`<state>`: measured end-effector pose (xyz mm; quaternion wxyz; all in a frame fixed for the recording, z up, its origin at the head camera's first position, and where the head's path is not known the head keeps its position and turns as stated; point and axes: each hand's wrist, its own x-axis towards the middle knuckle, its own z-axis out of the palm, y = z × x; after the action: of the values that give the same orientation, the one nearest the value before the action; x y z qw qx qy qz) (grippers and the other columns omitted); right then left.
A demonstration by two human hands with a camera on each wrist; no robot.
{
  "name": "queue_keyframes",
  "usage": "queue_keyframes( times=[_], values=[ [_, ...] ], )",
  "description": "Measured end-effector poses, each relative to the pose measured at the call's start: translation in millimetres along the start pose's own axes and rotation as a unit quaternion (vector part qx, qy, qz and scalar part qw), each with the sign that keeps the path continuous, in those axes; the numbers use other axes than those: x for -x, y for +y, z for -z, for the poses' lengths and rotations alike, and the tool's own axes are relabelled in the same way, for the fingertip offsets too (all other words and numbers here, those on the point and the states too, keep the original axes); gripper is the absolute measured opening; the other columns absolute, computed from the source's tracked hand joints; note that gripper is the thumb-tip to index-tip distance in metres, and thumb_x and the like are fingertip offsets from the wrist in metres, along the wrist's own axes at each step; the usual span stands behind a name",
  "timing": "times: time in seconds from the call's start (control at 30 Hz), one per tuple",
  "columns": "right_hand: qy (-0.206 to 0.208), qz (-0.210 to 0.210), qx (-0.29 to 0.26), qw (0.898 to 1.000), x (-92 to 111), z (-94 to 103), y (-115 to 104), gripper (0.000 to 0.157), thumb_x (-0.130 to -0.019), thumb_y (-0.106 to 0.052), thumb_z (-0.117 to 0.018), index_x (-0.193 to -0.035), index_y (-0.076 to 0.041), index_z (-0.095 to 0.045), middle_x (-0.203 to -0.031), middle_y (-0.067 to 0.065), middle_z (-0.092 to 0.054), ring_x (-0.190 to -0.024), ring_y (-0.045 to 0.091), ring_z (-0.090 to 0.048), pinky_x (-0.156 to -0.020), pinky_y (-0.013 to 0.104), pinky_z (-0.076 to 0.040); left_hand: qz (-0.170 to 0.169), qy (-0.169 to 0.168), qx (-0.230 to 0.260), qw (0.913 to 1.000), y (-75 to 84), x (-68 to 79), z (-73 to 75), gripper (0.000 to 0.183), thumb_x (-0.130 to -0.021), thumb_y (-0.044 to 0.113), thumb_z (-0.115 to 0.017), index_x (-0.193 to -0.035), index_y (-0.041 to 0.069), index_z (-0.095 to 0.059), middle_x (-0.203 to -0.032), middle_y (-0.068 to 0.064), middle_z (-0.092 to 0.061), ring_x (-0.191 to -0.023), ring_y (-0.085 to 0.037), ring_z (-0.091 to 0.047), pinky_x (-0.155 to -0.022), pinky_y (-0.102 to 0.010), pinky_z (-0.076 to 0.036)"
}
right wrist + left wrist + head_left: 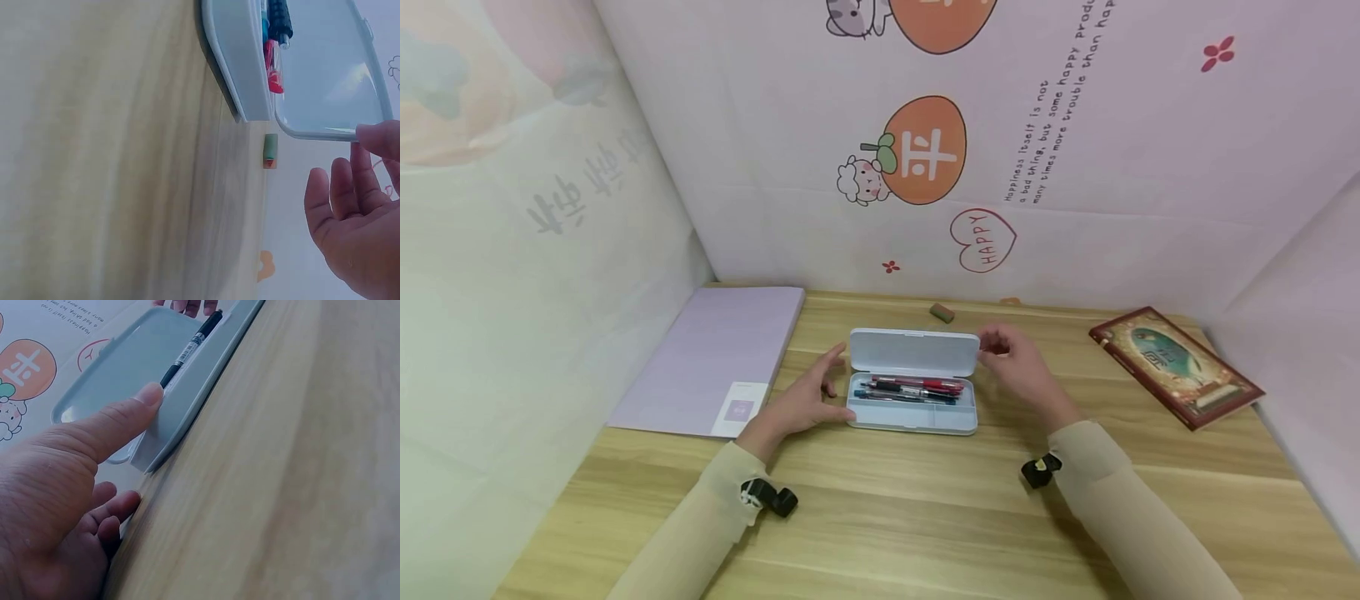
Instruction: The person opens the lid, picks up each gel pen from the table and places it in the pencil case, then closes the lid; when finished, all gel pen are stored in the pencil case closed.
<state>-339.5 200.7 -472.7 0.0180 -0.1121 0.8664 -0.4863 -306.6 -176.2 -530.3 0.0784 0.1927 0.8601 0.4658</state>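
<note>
A pale blue pencil case point(891, 414) lies on the table with its lid point(914, 353) raised at the back. Several pens point(910, 387) are in its long rear compartment, among them a black one and a red one. My right hand point(1017, 367) pinches the lid's right upper corner between thumb point(377, 139) and forefinger. At the opposite end, my left hand point(805, 402) touches the front left corner of the case with a straight thumb point(128, 419). Its other fingers are spread loosely beside the case, and the forefinger reaches up near the lid's left edge.
A lilac folder point(715, 350) with a white label lies to the left. Behind the case is a small green and reddish eraser point(942, 313). A dark red book point(1176, 367) with an illustrated cover lies at the right. Printed white sheets point(760, 150) stand around the table.
</note>
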Motion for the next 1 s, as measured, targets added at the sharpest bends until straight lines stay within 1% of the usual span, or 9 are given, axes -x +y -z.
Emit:
queue_keyframes(
  times=[0.1, 0.2, 0.33, 0.5, 0.63, 0.73, 0.83, 0.93, 1.0],
  values=[
    [-0.011, 0.001, 0.001, 1.0, 10.0, 2.0, -2.1, 0.016, -0.095, -0.006, -0.062, -0.111, -0.009, -0.062, -0.105, 0.01, -0.062, -0.098, 0.026, -0.054, -0.082, 0.039, -0.045, -0.009, 0.0, -0.009, 0.9999, 0.4, 1.1, -0.5, 0.119, -0.069, 0.044, -0.088, -0.158, 0.032, -0.011, -0.146, -0.003, -0.035, -0.093, -0.02, -0.05, -0.081, -0.039, -0.044],
    [-0.035, 0.02, 0.01, 0.999, 20.3, 3.5, -4.5, 0.013, -0.094, -0.005, -0.063, -0.107, -0.007, -0.064, -0.103, 0.011, -0.064, -0.095, 0.026, -0.056, -0.078, 0.039, -0.046, -0.019, -0.001, -0.02, 0.9996, 0.3, 2.6, -0.4, 0.118, -0.07, 0.045, -0.087, -0.159, 0.03, -0.011, -0.148, -0.005, -0.029, -0.096, -0.02, -0.05, -0.083, -0.039, -0.044],
    [-0.07, 0.03, 0.036, 0.996, 31.7, 3.4, -3.9, 0.015, -0.093, -0.005, -0.063, -0.106, -0.011, -0.067, -0.105, 0.008, -0.065, -0.094, 0.025, -0.059, -0.077, 0.038, -0.047, -0.041, -0.003, -0.031, 0.9987, 0.0, 4.4, 0.4, 0.111, -0.073, 0.045, -0.085, -0.158, 0.028, -0.016, -0.156, -0.004, -0.019, -0.102, -0.021, -0.051, -0.087, -0.043, -0.045],
    [-0.084, 0.019, 0.054, 0.995, 44.0, 3.9, -3.5, 0.019, -0.09, -0.007, -0.065, -0.107, -0.017, -0.07, -0.109, 0.004, -0.065, -0.094, 0.023, -0.06, -0.077, 0.039, -0.048, -0.093, -0.009, -0.057, 0.9941, 4.4, 4.0, 0.9, 0.091, -0.079, 0.041, -0.083, -0.153, 0.027, -0.034, -0.159, -0.009, -0.019, -0.122, -0.028, -0.046, -0.096, -0.053, -0.041],
    [-0.082, 0.042, 0.05, 0.994, 48.9, 2.6, -3.0, 0.021, -0.089, -0.002, -0.065, -0.102, -0.016, -0.073, -0.11, 0.005, -0.065, -0.093, 0.023, -0.059, -0.078, 0.039, -0.048, -0.114, -0.022, -0.076, 0.9903, 8.2, 4.8, 1.7, 0.071, -0.083, 0.036, -0.08, -0.145, 0.031, -0.047, -0.156, -0.005, -0.027, -0.135, -0.028, -0.035, -0.1, -0.055, -0.038],
    [-0.092, 0.053, 0.056, 0.993, 51.4, 1.6, -1.1, 0.024, -0.089, 0.0, -0.063, -0.098, -0.019, -0.075, -0.111, 0.002, -0.065, -0.092, 0.021, -0.058, -0.078, 0.037, -0.049, -0.118, -0.033, -0.086, 0.9887, 10.0, 5.5, 2.0, 0.061, -0.084, 0.032, -0.08, -0.14, 0.029, -0.055, -0.153, -0.003, -0.034, -0.137, -0.026, -0.032, -0.1, -0.052, -0.038],
    [-0.104, 0.054, 0.062, 0.991, 53.4, -0.5, 1.1, 0.026, -0.09, -0.001, -0.062, -0.098, -0.022, -0.075, -0.113, 0.0, -0.065, -0.091, 0.02, -0.057, -0.076, 0.036, -0.049, -0.114, -0.041, -0.094, 0.9882, 10.4, 6.8, 2.2, 0.058, -0.083, 0.034, -0.08, -0.136, 0.027, -0.058, -0.149, -0.002, -0.037, -0.136, -0.025, -0.032, -0.102, -0.049, -0.037],
    [-0.115, 0.053, 0.055, 0.99, 56.0, -1.9, 0.9, 0.022, -0.092, -0.004, -0.062, -0.101, -0.02, -0.074, -0.112, 0.002, -0.064, -0.089, 0.021, -0.057, -0.075, 0.036, -0.049, -0.1, -0.048, -0.086, 0.9901, 11.4, 7.9, 1.9, 0.056, -0.083, 0.04, -0.079, -0.133, 0.025, -0.061, -0.148, 0.0, -0.038, -0.136, -0.024, -0.032, -0.102, -0.048, -0.037],
    [-0.116, 0.048, 0.05, 0.991, 57.6, -2.8, 0.5, 0.017, -0.093, -0.008, -0.063, -0.102, -0.018, -0.074, -0.11, 0.003, -0.064, -0.088, 0.022, -0.056, -0.073, 0.036, -0.048, -0.086, -0.046, -0.065, 0.9931, 12.9, 9.2, 2.1, 0.049, -0.084, 0.041, -0.077, -0.128, 0.025, -0.064, -0.148, 0.001, -0.038, -0.134, -0.024, -0.035, -0.099, -0.047, -0.038]
  ],
)
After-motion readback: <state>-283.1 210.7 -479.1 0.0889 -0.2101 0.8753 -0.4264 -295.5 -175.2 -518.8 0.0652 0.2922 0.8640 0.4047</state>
